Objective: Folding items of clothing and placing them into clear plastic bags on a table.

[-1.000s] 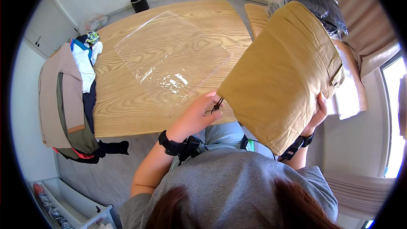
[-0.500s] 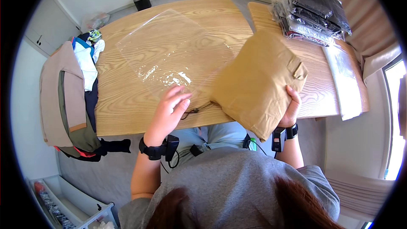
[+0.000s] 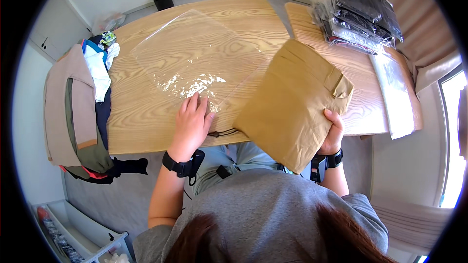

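Observation:
A tan folded garment (image 3: 295,102), with a flap pocket and a dark drawstring (image 3: 223,132) trailing from its left corner, is held tilted over the table's near edge. My right hand (image 3: 333,131) grips its right side, thumb on top and the other fingers hidden underneath. A flat clear plastic bag (image 3: 190,44) lies on the wooden table (image 3: 129,129) to the left of the garment. On the bag's near corner rest the stretched fingers of my left hand (image 3: 192,119), palm down.
Several folded garments (image 3: 75,107) hang over the table's left end. Dark packaged garments (image 3: 365,12) are piled at the far right, beside a stack of clear bags (image 3: 396,95). A black bin (image 3: 163,1) stands beyond the table; a white crate (image 3: 83,236) is at lower left.
My left hand has come down onto the near corner of the clear bag, its fingers flattening. The tan garment has tipped slightly toward me and shifted a little left in my right hand.

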Action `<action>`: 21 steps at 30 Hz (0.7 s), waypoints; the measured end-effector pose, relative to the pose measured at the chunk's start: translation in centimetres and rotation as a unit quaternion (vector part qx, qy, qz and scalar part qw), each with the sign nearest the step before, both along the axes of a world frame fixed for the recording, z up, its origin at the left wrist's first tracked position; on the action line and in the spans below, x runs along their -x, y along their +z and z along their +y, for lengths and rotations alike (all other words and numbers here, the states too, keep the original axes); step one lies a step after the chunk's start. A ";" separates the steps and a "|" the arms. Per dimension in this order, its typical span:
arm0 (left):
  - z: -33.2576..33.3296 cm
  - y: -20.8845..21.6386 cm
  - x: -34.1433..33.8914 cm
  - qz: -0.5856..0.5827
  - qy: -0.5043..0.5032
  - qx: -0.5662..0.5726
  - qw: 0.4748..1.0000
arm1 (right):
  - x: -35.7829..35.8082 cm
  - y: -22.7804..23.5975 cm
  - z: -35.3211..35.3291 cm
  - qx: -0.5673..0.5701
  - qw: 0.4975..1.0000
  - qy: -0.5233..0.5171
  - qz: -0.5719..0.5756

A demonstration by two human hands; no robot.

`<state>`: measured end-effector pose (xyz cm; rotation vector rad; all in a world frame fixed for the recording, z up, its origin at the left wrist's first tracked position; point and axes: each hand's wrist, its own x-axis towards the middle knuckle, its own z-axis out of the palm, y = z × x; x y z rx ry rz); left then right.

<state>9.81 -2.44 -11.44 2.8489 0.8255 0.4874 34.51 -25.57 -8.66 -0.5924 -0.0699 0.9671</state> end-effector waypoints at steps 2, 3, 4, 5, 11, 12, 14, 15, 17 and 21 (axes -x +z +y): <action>0.3 -0.1 -0.1 -0.015 0.004 0.013 1.000 | 0.7 0.7 0.6 -0.019 1.000 0.024 -0.004; 0.5 -0.1 -0.1 -0.030 0.005 0.025 0.999 | 1.0 1.0 1.0 -0.036 0.997 0.070 0.017; 0.7 -0.2 -0.1 -0.030 0.005 0.025 0.999 | 1.4 1.4 1.4 -0.053 0.991 0.116 0.038; 1.0 -0.3 -0.1 -0.048 0.018 0.022 0.998 | 2.1 1.7 2.2 -0.025 0.992 0.119 0.041; 0.4 0.7 -0.7 -0.084 0.050 -0.023 0.995 | 2.0 -2.4 4.7 -0.034 0.929 0.331 0.164; 0.4 0.7 -0.6 -0.078 0.053 -0.035 0.995 | 2.1 -2.9 5.2 -0.021 0.920 0.350 0.172; 0.5 0.4 -0.6 -0.082 0.044 -0.041 0.995 | 2.3 -3.4 5.8 -0.012 0.920 0.357 0.159; 0.5 0.2 -0.6 -0.085 0.035 -0.046 0.995 | 2.3 -3.5 6.1 -0.002 0.920 0.364 0.146; 0.4 0.2 -0.6 -0.076 0.036 -0.042 0.996 | 2.1 -3.2 7.1 -0.002 0.913 0.375 0.160; 0.3 0.4 -0.4 -0.073 0.034 -0.034 0.996 | -0.1 -3.3 10.1 0.024 0.927 0.342 0.149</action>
